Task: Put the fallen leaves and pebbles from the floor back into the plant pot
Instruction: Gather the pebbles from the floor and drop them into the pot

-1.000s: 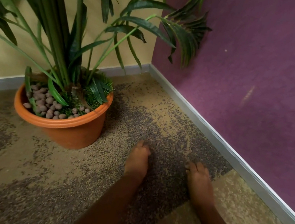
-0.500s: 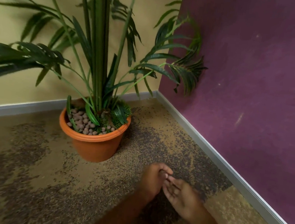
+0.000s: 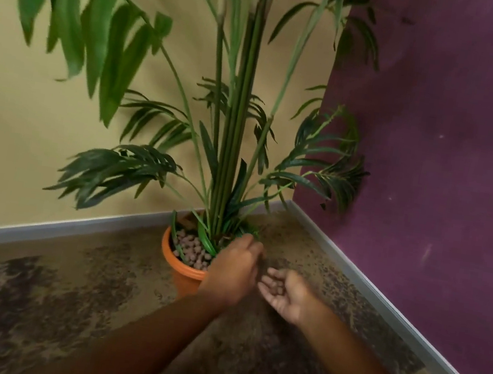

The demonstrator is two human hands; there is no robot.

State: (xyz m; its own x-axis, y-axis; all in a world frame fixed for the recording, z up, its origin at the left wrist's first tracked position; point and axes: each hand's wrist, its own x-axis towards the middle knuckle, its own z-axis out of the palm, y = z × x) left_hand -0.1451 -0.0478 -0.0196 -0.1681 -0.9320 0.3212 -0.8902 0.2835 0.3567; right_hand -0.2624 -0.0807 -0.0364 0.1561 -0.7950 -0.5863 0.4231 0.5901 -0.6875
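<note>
The speckled carpet floor (image 3: 73, 283) fills the lower view, and the tall plant (image 3: 235, 122) rises past the top edge, its near fronds blurred. The orange plant pot (image 3: 178, 267) stands at 6 o'clock of the stems; its right rim and base are hidden by the left hand (image 3: 232, 269). Half a second ago both hands met low over the floor at the pot's 4 o'clock; now the left hand hangs back-up over the pot's 3 o'clock rim, fingers curled down, and I cannot tell whether it grips anything. The right hand (image 3: 286, 297) lies palm-up at its 4 o'clock, loosely cupped, carrying a few pebbles (image 3: 274, 288), blurred. More pebbles fill the pot at 9 o'clock.
</note>
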